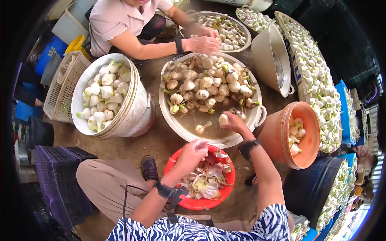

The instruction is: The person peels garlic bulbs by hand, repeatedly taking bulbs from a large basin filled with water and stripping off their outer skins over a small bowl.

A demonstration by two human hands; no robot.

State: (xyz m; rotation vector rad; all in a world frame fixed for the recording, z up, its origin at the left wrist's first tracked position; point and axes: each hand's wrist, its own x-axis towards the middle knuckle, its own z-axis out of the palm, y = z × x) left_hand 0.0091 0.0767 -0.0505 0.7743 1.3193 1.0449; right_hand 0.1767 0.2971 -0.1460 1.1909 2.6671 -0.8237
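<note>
My right hand (234, 122) is closed around a garlic bulb (223, 119) at the lower right of a wide white basin (167, 108), which holds muddy water and many unpeeled bulbs. Above a red basin (231, 180) of garlic skins (205, 182), my left hand (195, 152) hangs with its fingers curled; they are somewhat blurred, and whether anything is between them cannot be made out. A single bulb (203, 127) with roots floats near the white basin's front.
Across the basin, a co-worker's hands (203, 40) work beside another basin (245, 30). A white bucket (136, 108) of clean bulbs stands left, an orange bucket (281, 136) right. Purple crates (60, 180) sit lower left; a long garlic-filled tray (317, 84) runs along the right.
</note>
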